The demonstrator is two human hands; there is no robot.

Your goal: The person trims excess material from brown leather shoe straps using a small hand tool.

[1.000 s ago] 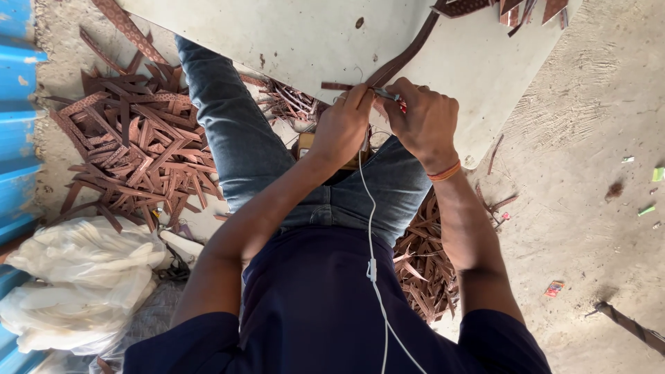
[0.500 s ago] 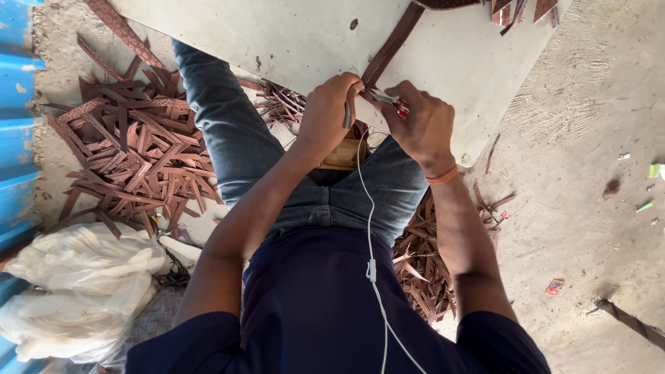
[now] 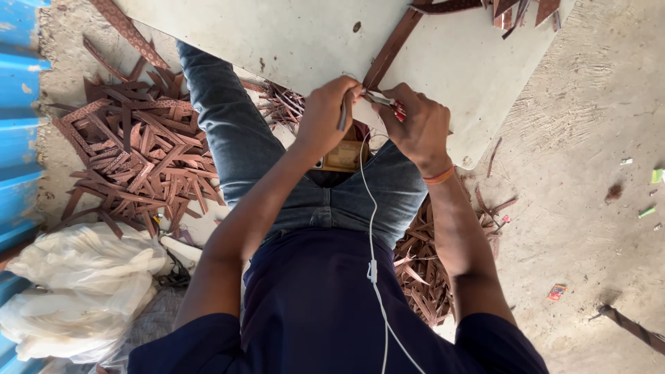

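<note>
Blue sheeting (image 3: pixel 17 104) stood far left of the white board (image 3: pixel 291 41). White plastic bag (image 3: pixel 76 291) lay below-left of the board. Heap of brown strips (image 3: pixel 138 159) lay left of the board, beside the jeans. Left hand (image 3: pixel 325 118), at the board's near edge, was curled shut on the long brown strip (image 3: pixel 391 48). Right hand (image 3: pixel 419 128), just right of it, was closed around a red-handled tool (image 3: pixel 384 102) touching that strip. More brown offcuts (image 3: pixel 422 270) lay below the board.

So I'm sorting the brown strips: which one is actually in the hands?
The long brown strip lying on the white board, its near end between both hands; the others lie heaped on the floor.
</note>
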